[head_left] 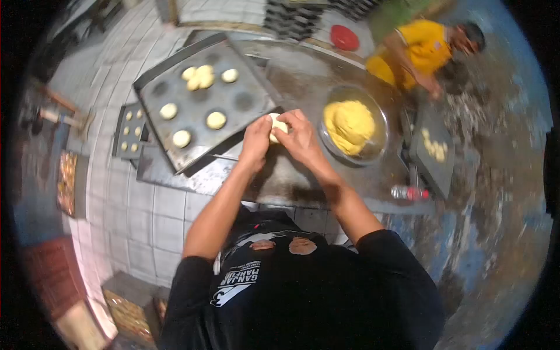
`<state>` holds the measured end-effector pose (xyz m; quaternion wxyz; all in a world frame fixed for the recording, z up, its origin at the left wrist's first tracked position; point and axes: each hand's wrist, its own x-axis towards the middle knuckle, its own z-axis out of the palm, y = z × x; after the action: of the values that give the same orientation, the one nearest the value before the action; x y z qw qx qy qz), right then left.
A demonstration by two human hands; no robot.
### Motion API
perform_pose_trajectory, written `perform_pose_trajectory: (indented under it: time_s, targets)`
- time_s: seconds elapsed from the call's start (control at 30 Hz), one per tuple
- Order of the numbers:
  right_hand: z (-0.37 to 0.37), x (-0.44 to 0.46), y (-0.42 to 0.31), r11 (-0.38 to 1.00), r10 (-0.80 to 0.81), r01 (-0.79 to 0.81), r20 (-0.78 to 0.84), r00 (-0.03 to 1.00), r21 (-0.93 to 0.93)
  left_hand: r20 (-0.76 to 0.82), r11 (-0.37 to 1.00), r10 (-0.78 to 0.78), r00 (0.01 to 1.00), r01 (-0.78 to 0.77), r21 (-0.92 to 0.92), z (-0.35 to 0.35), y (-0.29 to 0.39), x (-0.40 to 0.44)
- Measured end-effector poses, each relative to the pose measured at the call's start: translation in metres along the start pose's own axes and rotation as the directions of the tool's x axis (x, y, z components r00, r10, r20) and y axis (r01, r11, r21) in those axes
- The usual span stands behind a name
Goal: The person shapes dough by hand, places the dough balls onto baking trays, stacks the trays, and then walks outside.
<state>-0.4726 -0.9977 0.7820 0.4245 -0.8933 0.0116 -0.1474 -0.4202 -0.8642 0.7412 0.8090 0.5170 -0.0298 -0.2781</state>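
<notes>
Between my two hands is a pale yellow dough ball point(276, 129), just off the near right corner of a large dark baking tray point(192, 102). My left hand point(256, 140) grips the ball from the left, its fingers curled. On the other side my right hand point(297, 135) presses it with thumb and fingers. Several round dough pieces sit apart on the tray, among them one dough ball point(216, 120) near its middle, and a cluster of dough balls point(199, 77) touches together farther back. Right of my hands, a clear bowl point(382, 137) holds a big lump of yellow dough point(353, 123).
At right, a person in a yellow shirt point(423, 49) reaches toward another tray point(440, 175) with dough pieces. A bottle with a red end point(408, 192) lies near the table edge. A smaller tray point(123, 149) sits at left. A red plate point(344, 37) is at the back.
</notes>
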Motion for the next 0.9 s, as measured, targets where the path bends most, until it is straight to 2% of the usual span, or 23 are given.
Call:
perform_pose_trajectory:
  time_s: [0.07,0.13,0.17,0.2,0.23,0.27,0.3,0.33,0.37,0.4,0.43,0.47,0.5,0.53,0.57,0.6,0.63,0.67,0.7,0.77,0.83,0.87,0.9]
  targets:
    - [-0.039,-0.040,-0.014,1.000,0.015,-0.015,-0.184,0.983,0.001,-0.090,0.994,0.024,0.996,-0.034,-0.106,0.055,-0.020,-0.023]
    - [-0.065,-0.083,-0.008,0.999,0.003,0.008,-0.296,0.955,0.035,-0.114,0.967,0.104,0.988,-0.073,0.245,0.090,-0.037,-0.045]
    - [-0.073,-0.110,0.004,0.999,0.050,-0.047,-0.226,0.973,0.018,-0.077,0.888,0.172,0.982,-0.121,0.444,0.101,-0.053,-0.052]
    - [-0.080,-0.132,0.018,0.995,0.094,-0.096,-0.153,0.984,-0.003,-0.053,0.879,0.173,0.984,-0.129,0.460,0.114,-0.072,-0.056]
    - [-0.084,-0.148,0.033,0.995,0.097,-0.097,-0.178,0.979,0.004,-0.056,0.915,0.169,0.984,-0.136,0.381,0.127,-0.090,-0.061]
    - [-0.085,-0.162,0.048,0.931,0.282,-0.218,-0.198,0.939,0.293,-0.063,0.945,0.160,0.985,-0.135,0.299,0.138,-0.107,-0.067]
    - [-0.088,-0.176,0.056,0.772,0.456,-0.303,-0.155,0.877,0.558,-0.054,0.941,0.155,0.986,-0.131,0.312,0.156,-0.109,-0.081]
    - [-0.096,-0.185,0.051,0.768,0.477,-0.258,-0.255,0.841,0.587,-0.039,0.963,0.114,0.993,-0.101,0.249,0.177,-0.102,-0.094]
    - [-0.105,-0.193,0.046,0.762,0.480,-0.258,-0.252,0.840,0.594,-0.027,0.981,0.075,0.997,-0.069,0.184,0.191,-0.098,-0.101]
    - [-0.115,-0.200,0.044,0.691,0.485,-0.271,-0.152,0.861,0.671,0.019,0.948,0.056,0.998,-0.059,0.312,0.189,-0.107,-0.098]
    - [-0.123,-0.206,0.043,0.608,0.480,-0.292,-0.048,0.876,0.738,0.007,0.946,0.049,0.999,-0.049,0.319,0.189,-0.110,-0.101]
    - [-0.134,-0.209,0.046,0.635,0.402,-0.234,-0.056,0.914,0.736,0.043,0.963,0.082,0.996,-0.090,0.252,0.188,-0.112,-0.104]
    - [-0.139,-0.206,0.044,0.668,0.368,-0.141,-0.160,0.916,0.731,0.076,0.974,0.122,0.990,-0.134,0.182,0.187,-0.114,-0.107]
    - [-0.143,-0.202,0.044,0.703,0.387,-0.144,-0.205,0.899,0.696,-0.046,1.000,-0.009,0.999,0.009,-0.002,0.188,-0.113,-0.113]
    - [-0.144,-0.198,0.046,0.736,0.402,-0.146,-0.254,0.880,0.660,-0.056,1.000,-0.007,0.998,0.007,0.007,0.176,-0.125,-0.111]
    - [-0.135,-0.198,0.061,0.730,0.401,-0.145,-0.247,0.882,0.668,-0.047,0.965,-0.127,0.991,0.134,0.224,0.155,-0.148,-0.102]
    - [-0.119,-0.201,0.085,0.936,0.261,-0.200,-0.191,0.946,0.288,-0.065,0.870,-0.245,0.967,0.249,0.426,0.139,-0.167,-0.095]
    - [-0.109,-0.199,0.100,0.976,0.151,-0.161,-0.075,0.986,-0.148,0.047,0.884,-0.168,0.985,0.129,0.450,0.134,-0.175,-0.093]
    - [-0.105,-0.192,0.103,0.915,-0.066,0.157,0.247,0.967,-0.370,0.160,0.888,-0.096,0.982,0.012,0.459,0.129,-0.185,-0.092]
    - [-0.114,-0.170,0.095,0.928,-0.204,0.239,0.145,0.968,-0.285,0.073,0.860,-0.105,0.992,0.054,0.508,0.124,-0.196,-0.079]
    - [-0.130,-0.123,0.124,0.986,-0.151,0.154,0.055,0.987,-0.061,0.043,0.956,-0.171,0.984,0.155,0.249,0.134,-0.171,-0.061]
    - [-0.142,-0.099,0.139,0.962,-0.215,0.208,-0.020,0.976,-0.176,0.109,0.969,-0.162,0.981,0.137,0.205,0.132,-0.165,-0.044]
    - [-0.155,-0.072,0.160,0.956,-0.192,0.186,-0.006,0.981,-0.229,0.150,0.967,-0.162,0.975,0.126,0.222,0.134,-0.147,-0.031]
